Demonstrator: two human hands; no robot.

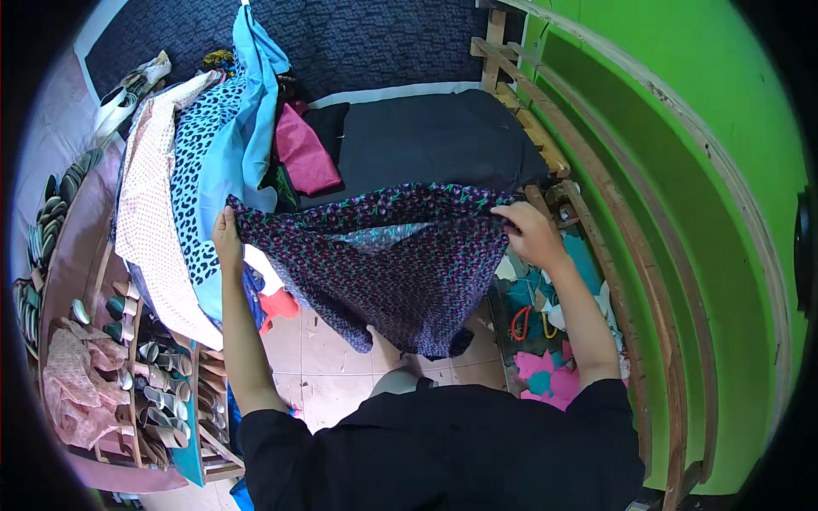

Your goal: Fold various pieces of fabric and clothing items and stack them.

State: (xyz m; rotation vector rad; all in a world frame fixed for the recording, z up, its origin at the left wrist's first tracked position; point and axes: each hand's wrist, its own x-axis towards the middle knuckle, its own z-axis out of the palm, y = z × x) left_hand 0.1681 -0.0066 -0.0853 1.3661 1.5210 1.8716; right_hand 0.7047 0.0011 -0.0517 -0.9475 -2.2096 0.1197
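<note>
Stretched between my two hands hangs a dark cloth (392, 264) with a small purple and green flower print. Its upper edge sags in the middle, and a paler inner side shows there. My left hand (227, 238) is closed on the cloth's left corner, beside the hanging blue fabric. At the other end, my right hand (532, 233) pinches the right corner between thumb and fingers. The lower part of the cloth droops over the floor in front of my body. Whether it is a finished garment or a loose piece, I cannot tell.
A dark-covered table (426, 136) stands ahead, with pink folded cloth (305, 152) on it. Blue, leopard-print and dotted fabrics (192, 170) hang at left, above a rack of shoes (162, 400). Wooden rails (630, 213) line the green wall at right. Pink scraps (550, 375) lie below.
</note>
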